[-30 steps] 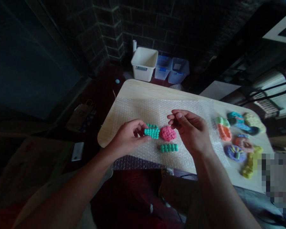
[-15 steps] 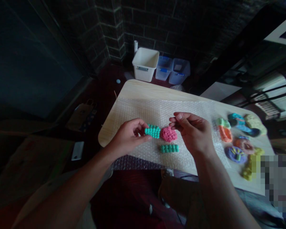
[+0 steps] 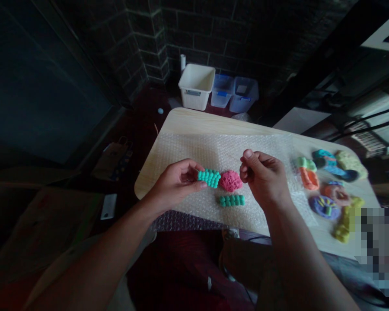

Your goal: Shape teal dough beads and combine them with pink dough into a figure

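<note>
My left hand [image 3: 176, 181] pinches the left end of a teal block of small clay balls [image 3: 209, 177], which touches a pink bumpy clay lump [image 3: 230, 180] on the bubble wrap sheet [image 3: 214, 151]. A smaller teal strip of balls [image 3: 231, 200] lies just in front of them. My right hand [image 3: 262, 179] hovers to the right of the pink lump, its fingers curled together with the thumb on top; what they pinch, if anything, is too small to see.
Several coloured clay shapes [image 3: 327, 185] lie at the right end of the wooden table [image 3: 188, 121]. On the floor beyond stand a white basket [image 3: 196, 86] and two clear bins [image 3: 235, 93]. A paper bag [image 3: 112, 157] lies on the floor at left.
My right hand has drawn its fingers in from a loose spread to a tight curl and shifted slightly right. My left hand stays on the teal block.
</note>
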`<action>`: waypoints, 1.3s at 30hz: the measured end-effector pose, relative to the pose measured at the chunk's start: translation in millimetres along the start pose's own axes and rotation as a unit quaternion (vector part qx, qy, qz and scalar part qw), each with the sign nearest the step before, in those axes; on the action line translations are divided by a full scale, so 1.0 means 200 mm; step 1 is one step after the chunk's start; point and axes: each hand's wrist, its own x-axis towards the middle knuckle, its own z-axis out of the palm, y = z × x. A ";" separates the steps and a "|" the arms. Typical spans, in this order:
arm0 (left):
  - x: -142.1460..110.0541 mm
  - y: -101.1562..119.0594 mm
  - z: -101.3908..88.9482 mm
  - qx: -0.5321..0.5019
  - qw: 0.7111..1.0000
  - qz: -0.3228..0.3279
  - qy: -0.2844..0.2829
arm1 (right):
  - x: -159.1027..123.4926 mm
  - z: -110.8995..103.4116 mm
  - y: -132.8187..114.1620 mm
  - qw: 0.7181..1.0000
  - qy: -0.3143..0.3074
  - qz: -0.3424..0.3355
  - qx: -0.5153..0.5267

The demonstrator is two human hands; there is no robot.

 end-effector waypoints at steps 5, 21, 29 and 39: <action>0.00 0.00 0.01 -0.014 1.000 0.004 0.003 | 0.04 -0.03 0.07 1.000 0.008 -0.013 0.005; 0.08 0.08 -0.17 -0.115 0.974 0.066 0.183 | 0.03 -0.02 0.08 0.999 -0.007 0.015 0.034; 0.06 0.00 -0.14 0.018 0.994 0.020 0.108 | 0.04 -0.03 0.08 1.000 0.002 -0.004 0.008; 0.00 -0.13 -0.01 0.250 0.968 -0.021 -0.022 | 0.01 -0.01 0.06 0.990 -0.084 0.076 0.089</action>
